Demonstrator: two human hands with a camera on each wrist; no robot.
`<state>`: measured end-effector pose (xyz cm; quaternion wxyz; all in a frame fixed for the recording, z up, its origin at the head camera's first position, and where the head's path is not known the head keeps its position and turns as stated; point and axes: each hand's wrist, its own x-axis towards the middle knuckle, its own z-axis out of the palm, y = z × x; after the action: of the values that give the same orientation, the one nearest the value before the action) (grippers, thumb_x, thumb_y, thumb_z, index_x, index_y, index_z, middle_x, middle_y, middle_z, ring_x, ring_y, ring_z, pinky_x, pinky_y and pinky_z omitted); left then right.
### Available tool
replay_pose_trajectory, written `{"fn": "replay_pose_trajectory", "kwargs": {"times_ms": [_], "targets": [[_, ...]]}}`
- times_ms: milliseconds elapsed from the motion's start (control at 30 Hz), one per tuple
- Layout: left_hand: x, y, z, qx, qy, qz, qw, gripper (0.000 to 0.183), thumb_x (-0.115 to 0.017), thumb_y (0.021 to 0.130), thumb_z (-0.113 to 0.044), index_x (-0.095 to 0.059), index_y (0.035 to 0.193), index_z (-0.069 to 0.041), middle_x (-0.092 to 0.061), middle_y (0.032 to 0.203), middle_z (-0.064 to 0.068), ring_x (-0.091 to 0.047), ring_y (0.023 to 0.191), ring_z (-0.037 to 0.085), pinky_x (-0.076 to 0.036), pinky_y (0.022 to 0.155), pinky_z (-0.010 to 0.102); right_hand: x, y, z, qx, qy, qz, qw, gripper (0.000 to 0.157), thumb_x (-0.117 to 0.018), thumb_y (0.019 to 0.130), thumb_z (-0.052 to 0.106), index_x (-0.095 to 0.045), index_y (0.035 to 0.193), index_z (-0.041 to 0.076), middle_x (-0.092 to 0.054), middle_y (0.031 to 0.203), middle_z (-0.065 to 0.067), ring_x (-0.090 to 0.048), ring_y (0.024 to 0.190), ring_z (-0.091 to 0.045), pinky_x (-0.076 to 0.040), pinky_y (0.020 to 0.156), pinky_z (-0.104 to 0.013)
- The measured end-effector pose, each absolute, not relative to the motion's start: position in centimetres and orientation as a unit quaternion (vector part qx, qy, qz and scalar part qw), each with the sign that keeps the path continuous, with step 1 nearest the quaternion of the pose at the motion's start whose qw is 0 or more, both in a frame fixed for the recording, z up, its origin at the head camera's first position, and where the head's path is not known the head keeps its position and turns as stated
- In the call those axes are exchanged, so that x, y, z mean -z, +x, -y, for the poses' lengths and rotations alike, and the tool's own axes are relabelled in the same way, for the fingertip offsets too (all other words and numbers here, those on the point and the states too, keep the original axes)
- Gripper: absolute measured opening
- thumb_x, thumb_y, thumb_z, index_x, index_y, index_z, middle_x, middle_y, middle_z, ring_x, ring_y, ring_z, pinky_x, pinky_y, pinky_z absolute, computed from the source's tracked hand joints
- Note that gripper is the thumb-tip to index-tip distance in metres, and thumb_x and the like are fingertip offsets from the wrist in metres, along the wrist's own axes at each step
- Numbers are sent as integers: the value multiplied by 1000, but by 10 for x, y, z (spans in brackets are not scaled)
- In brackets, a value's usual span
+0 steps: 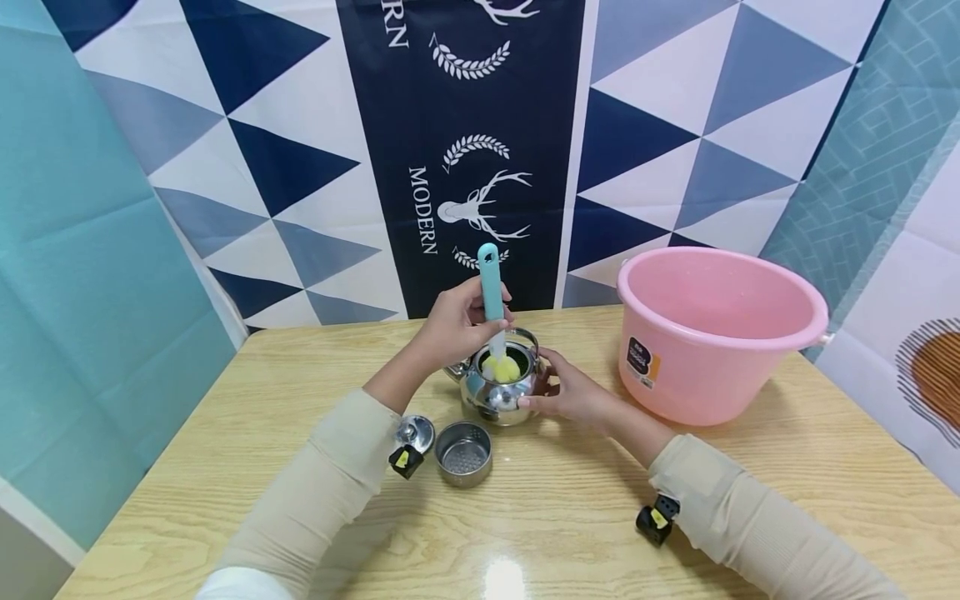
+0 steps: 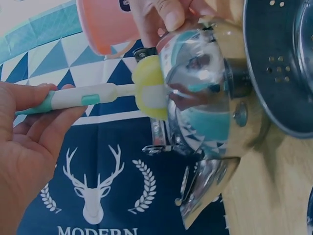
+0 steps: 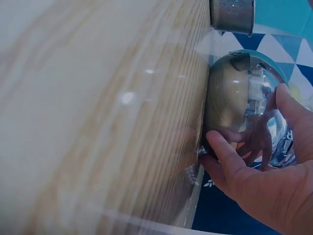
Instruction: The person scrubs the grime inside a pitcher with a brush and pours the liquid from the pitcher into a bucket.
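Observation:
My left hand (image 1: pixel 459 321) grips the teal-and-white handle of a cleaning brush (image 1: pixel 491 287), which stands nearly upright over a shiny metal teapot (image 1: pixel 491 404). The brush's yellow sponge head (image 2: pixel 150 85) sits at the pot's open mouth, its lower part hidden inside. On the pot's right side, my right hand (image 1: pixel 570 392) holds the body between thumb and fingers. The right wrist view has the thumb near the rim and the fingertips low on the rounded wall of the teapot (image 3: pixel 234 98). The spout (image 2: pixel 205 188) points to the left of the pot.
A perforated metal strainer cup (image 1: pixel 463 454) stands on the wooden table (image 1: pixel 562 517) in front of the teapot. Left of it lies a small metal lid (image 1: pixel 415 432), near my left forearm. At the right back is a large pink basin (image 1: pixel 720 367); patterned cloth hangs behind the table.

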<state>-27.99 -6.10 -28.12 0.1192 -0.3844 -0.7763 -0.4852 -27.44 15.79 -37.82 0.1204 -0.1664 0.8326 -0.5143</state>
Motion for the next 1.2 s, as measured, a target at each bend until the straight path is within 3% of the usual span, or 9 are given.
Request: {"fn": "replay_pose_trajectory", "kwargs": {"times_ms": [233, 467, 700, 967, 1200], "targets": [[281, -281, 63, 445, -372, 803, 135, 25, -66, 89, 6, -58, 110, -2, -70, 94, 9, -70, 83, 17, -57, 77, 29, 377, -273, -157, 519, -163, -830, 123, 91, -75, 88, 26, -15, 155, 12, -39, 138, -26, -47, 117, -36, -39, 103, -49], [293, -287, 58, 449, -370, 791, 189, 25, -65, 89, 7, -57, 112, 0, -70, 99, 13, -71, 86, 21, -58, 75, 27, 379, -273, -156, 517, -169, -831, 114, 93, -76, 87, 26, -15, 155, 8, -40, 138, -28, -48, 118, -36, -39, 104, -50], [305, -289, 53, 487, -384, 752, 223, 25, -66, 89, 6, -56, 111, 3, -70, 100, 15, -71, 88, 23, -58, 77, 26, 379, -271, -155, 516, -174, -832, 108, 92, -76, 87, 24, -15, 154, 6, -43, 133, -27, -50, 113, -34, -42, 98, -43], [308, -287, 50, 524, -402, 723, 206, 26, -65, 88, 11, -55, 111, 3, -69, 99, 19, -71, 90, 28, -57, 83, 31, 378, -272, -156, 510, -162, -837, 113, 94, -76, 87, 27, -14, 154, 6, -40, 137, -29, -48, 117, -37, -42, 101, -47], [303, -279, 55, 529, -400, 727, 180, 26, -65, 87, 11, -55, 110, 3, -69, 98, 21, -71, 89, 25, -57, 82, 28, 378, -273, -156, 506, -156, -840, 116, 95, -76, 86, 29, -13, 154, 7, -38, 140, -29, -46, 121, -38, -39, 104, -51]]}}
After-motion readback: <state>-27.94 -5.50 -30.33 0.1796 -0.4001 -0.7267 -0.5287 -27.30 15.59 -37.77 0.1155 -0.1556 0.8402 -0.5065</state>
